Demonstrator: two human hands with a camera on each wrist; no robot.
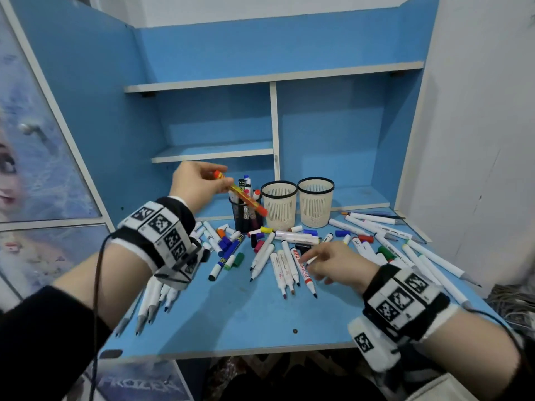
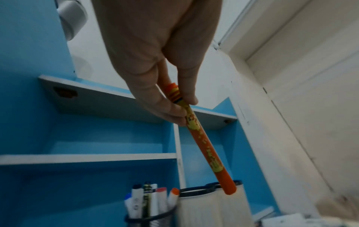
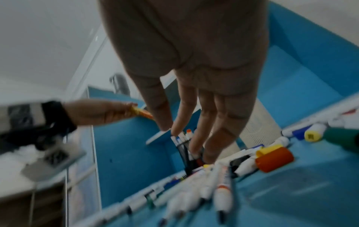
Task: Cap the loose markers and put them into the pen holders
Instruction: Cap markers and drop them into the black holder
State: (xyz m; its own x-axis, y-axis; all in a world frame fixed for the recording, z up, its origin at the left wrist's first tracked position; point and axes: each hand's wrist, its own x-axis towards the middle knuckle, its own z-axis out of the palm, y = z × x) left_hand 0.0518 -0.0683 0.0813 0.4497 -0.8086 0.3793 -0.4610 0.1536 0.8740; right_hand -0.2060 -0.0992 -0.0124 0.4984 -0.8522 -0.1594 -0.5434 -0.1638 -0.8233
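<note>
Orange marker point(image 1: 241, 193) tilted, capped end down-right twd holders; left hand point(image 1: 197, 183) pinches it, right hand point(image 1: 333, 263) loose.

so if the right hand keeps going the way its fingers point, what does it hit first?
Probably the uncapped white markers lying on the desk: the right hand hovers low, open fingers aimed left and down at them. Depth is unclear.

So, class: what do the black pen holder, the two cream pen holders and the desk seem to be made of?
Black pen holder: probably wire mesh, markers showing through.
Cream pen holders: likely matte plastic, tiny perforations, black rims.
Desk: seemingly blue laminated board, pale edging showing.
</note>
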